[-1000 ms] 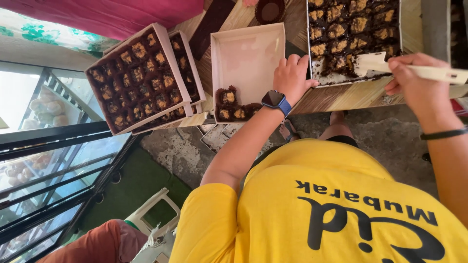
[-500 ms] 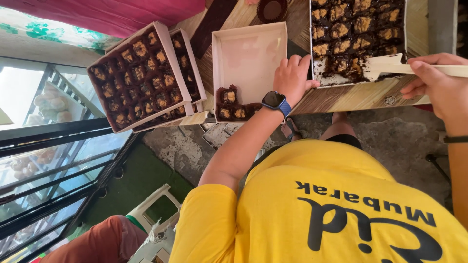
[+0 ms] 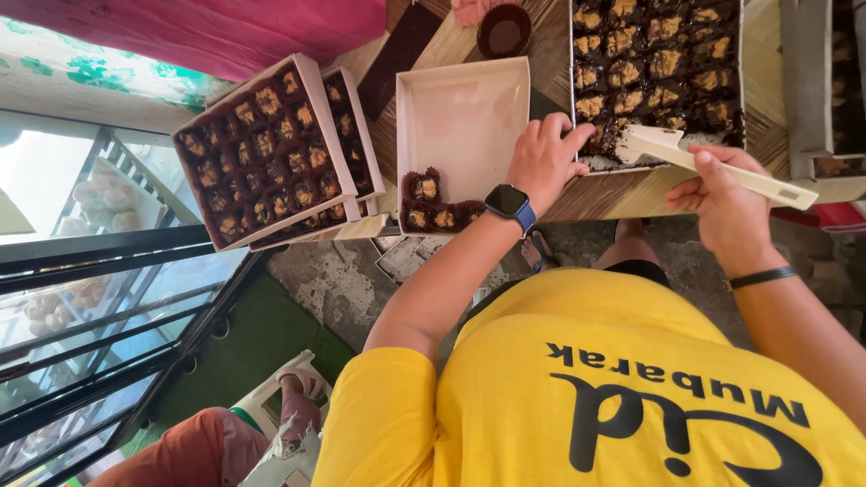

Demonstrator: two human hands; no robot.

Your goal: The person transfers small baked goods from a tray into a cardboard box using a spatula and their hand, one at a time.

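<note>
My left hand, with a blue smartwatch on the wrist, rests with its fingers spread on the near left corner of a large tray of cut brownies. My right hand grips the handle of a white spatula, whose blade lies at the tray's near edge, next to my left fingertips. Left of the tray stands a white box, with a few brownies in brown paper cups along its near side.
Two full boxes of cupped brownies sit stacked at the left. At the top edge another person's hand is beside a brown paper cup. A second tray is at the right. A person in orange trousers sits below left.
My right hand has moved left with the spatula, bringing the blade to the tray's near edge. My left hand has shifted slightly right onto the tray corner.
</note>
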